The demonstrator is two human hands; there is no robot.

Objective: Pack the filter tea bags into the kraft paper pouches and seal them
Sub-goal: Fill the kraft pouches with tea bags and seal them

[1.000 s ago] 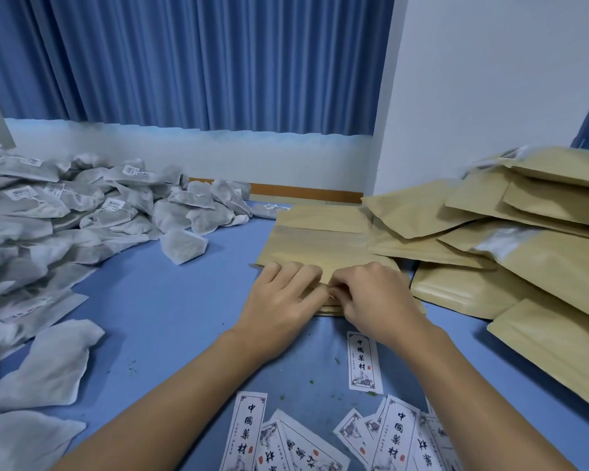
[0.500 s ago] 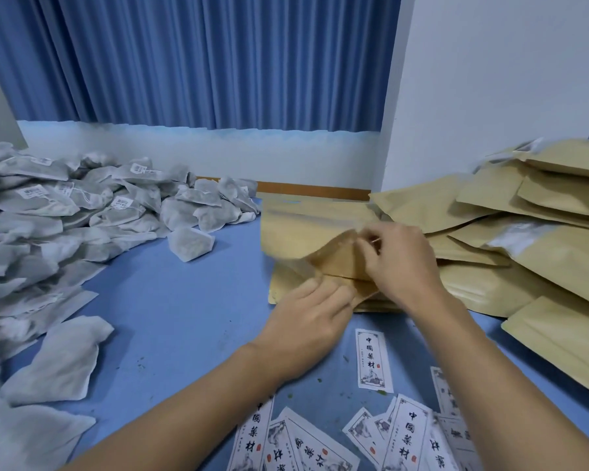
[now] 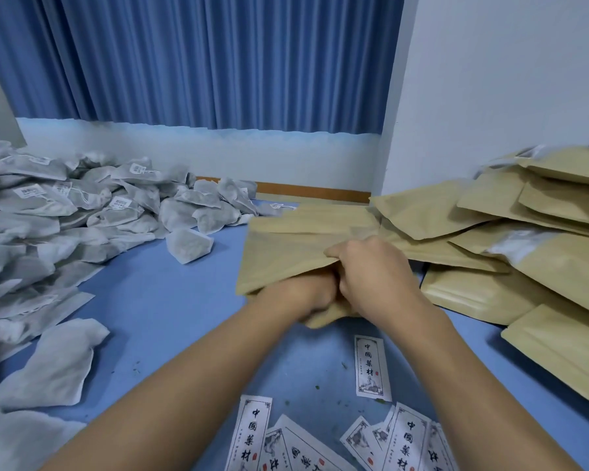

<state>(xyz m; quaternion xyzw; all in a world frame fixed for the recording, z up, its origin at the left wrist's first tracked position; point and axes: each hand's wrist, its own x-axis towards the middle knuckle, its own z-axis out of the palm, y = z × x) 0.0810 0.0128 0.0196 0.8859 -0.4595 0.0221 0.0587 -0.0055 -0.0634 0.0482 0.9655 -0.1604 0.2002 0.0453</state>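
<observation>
The left hand was buried past the knuckles in the mouth of a kraft pouch. Its fingers were hidden, and I could not tell whether they were curled or flat. The right hand had its fingers curled over the pouch's upper lip, pinching the paper and holding it up off the lower lip. The pouch lay just beyond the table's middle, toward 12 o'clock, with its far end blurred.

At 3 o'clock a loose stack of pouches ran past the right edge of view. At 9 to 10 o'clock a heap of filter tea bags spilled off the left edge, and a single tea bag lay apart from it at 11 o'clock. At 6 o'clock some printed labels were cut off at the bottom, while a lone label lay just near the wrists.

A band of blue tabletop ran between the heap and the forearms, speckled with green crumbs.

The pouch paper was matte and creased. The tea bags were soft, grey-white and fibrous, and some carried small white tags.
</observation>
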